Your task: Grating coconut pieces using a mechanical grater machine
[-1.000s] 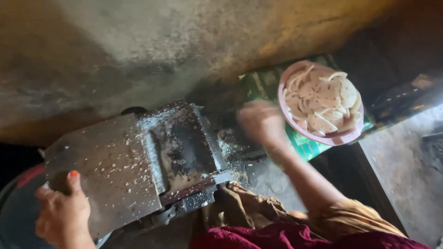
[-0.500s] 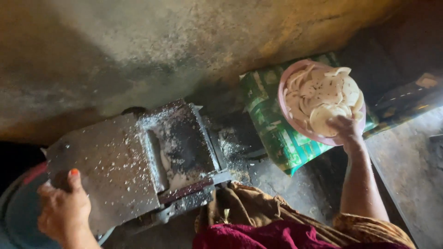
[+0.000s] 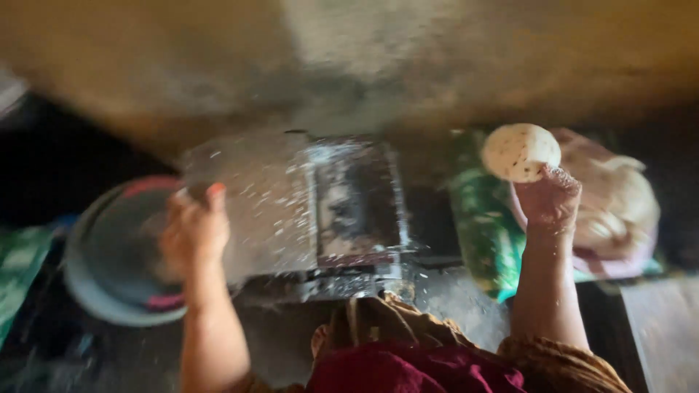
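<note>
Beside the press: a round grey basin with a reddish rim sits at the left, partly under the metal plate; a green printed bag lies to the right, between the press and the pink bowl.
In the middle: a flour-dusted metal press with a flat plate stretching left and a dark opening at its centre.
In the way: the right forearm rises in front of the pink bowl and the bag, covering part of both.
Dough disc: a pale, round, flat piece speckled with dark dots, held up above the bag and just left of the bowl.
Right hand: the right hand is pinched closed on the lower edge of the dough disc.
Left hand: the left hand grips the left edge of the plate, fingers curled over it, a red-painted nail showing.
Bowl contents: pale flat pieces heaped inside, too blurred to count.
Hard to make out: the whole view is smeared by motion; the wall behind is a brown haze, and the lower corners are too dark to read.
Cut off: maroon and brown cloth at the bottom edge.
</note>
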